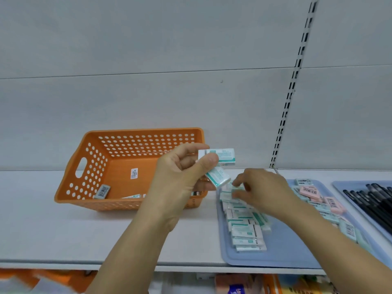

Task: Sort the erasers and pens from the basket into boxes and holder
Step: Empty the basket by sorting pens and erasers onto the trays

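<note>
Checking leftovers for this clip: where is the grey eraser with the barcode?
In the head view, the grey eraser lies inside the orange basket, at its front-left corner, left of the left hand.

the left hand (pixel 182 170) covers the basket's (pixel 89 145) right front corner and part of its floor. the front wall hides most of an eraser (pixel 133 196) lying low inside. print on the floor sticker (pixel 134 173) is too small to read. the right hand (pixel 261 187) hides the far end of the eraser row (pixel 244 225); its fingertips sit among the wrappers, grip unclear. the forearm crosses the second row (pixel 324 206). the pens (pixel 369 200) and their tray (pixel 339 184) are cut off at the right edge. goods on the lower shelf (pixel 237 285) are blurred and cropped by the bottom edge.
</note>
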